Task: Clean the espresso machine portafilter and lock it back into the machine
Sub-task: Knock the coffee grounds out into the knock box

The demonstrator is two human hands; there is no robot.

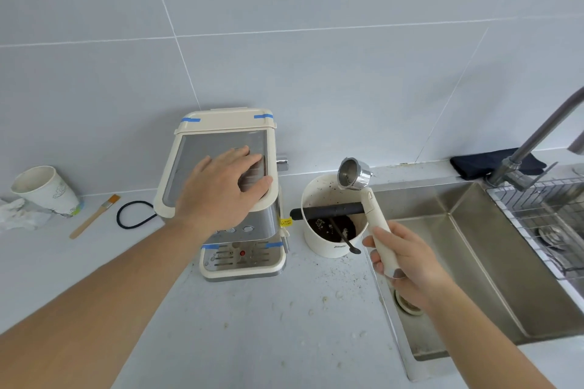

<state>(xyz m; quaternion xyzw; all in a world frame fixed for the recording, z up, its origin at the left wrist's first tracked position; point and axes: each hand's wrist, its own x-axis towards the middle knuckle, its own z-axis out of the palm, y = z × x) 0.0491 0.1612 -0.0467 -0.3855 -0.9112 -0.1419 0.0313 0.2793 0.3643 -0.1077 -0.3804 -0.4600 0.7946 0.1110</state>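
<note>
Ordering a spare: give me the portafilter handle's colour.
Cream-white handle, in the right hand; head view.

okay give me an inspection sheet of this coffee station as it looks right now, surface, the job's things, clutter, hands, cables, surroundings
Surface: pale countertop speckled with coffee grounds and crumbs.
Job's things: portafilter held above the knock box, which holds spent grounds; espresso machine upright.
Clutter: paper cup, crumpled tissue, brush.
Hands: left hand flat on the machine top; right hand gripping the portafilter handle.
Cables: black cord looped left of the machine.
Surroundings: tiled wall, steel sink, faucet, dark cloth.
</note>
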